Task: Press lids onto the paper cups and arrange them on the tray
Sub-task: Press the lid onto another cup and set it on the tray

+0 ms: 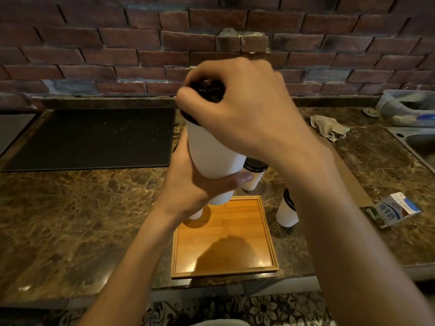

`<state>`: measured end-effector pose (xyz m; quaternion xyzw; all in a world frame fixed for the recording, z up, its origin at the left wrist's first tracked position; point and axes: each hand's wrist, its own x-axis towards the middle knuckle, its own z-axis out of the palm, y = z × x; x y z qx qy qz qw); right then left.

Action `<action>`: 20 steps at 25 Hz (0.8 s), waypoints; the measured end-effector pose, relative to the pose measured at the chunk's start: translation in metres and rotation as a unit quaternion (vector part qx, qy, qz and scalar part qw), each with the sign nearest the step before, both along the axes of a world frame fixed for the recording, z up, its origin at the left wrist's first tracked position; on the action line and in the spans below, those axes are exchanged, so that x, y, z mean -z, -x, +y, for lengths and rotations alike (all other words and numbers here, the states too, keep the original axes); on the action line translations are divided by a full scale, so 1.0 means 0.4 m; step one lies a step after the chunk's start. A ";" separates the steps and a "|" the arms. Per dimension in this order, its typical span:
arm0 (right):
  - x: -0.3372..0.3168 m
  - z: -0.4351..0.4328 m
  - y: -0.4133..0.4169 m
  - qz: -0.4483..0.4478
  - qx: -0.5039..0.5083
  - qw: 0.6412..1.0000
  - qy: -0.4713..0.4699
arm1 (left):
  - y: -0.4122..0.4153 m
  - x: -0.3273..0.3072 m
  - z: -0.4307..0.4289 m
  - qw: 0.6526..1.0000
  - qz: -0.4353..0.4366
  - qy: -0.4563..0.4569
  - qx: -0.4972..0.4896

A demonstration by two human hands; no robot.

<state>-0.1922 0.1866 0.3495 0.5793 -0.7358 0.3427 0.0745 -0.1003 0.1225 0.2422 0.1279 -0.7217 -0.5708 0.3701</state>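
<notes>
As left fingers (pixel 244 177) grip cup (pixel 211 149) and right fingers (pixel 187 95) lid (pixel 208 90), carton (pixel 393 209) reads 纯牛奶

1 head camera looks down, close over the counter (pixel 82 208).

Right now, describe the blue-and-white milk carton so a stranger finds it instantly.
On the brown marbled countertop, find the square wooden tray near the front edge. Right of it, past a lidded white paper cup, sits the milk carton, the only printed box there.
</notes>
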 end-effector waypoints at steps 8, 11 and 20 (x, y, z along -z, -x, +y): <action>-0.032 0.018 0.062 -0.066 -0.168 0.980 -0.085 | -0.009 0.002 -0.030 0.992 -0.053 -0.037 0.113; -0.003 -0.009 0.032 -0.014 0.029 0.996 -0.084 | 0.012 0.000 -0.002 1.000 -0.020 -0.004 0.010; -0.025 0.020 0.089 -0.099 -0.288 0.951 -0.043 | -0.010 -0.007 -0.026 0.986 -0.086 -0.029 0.143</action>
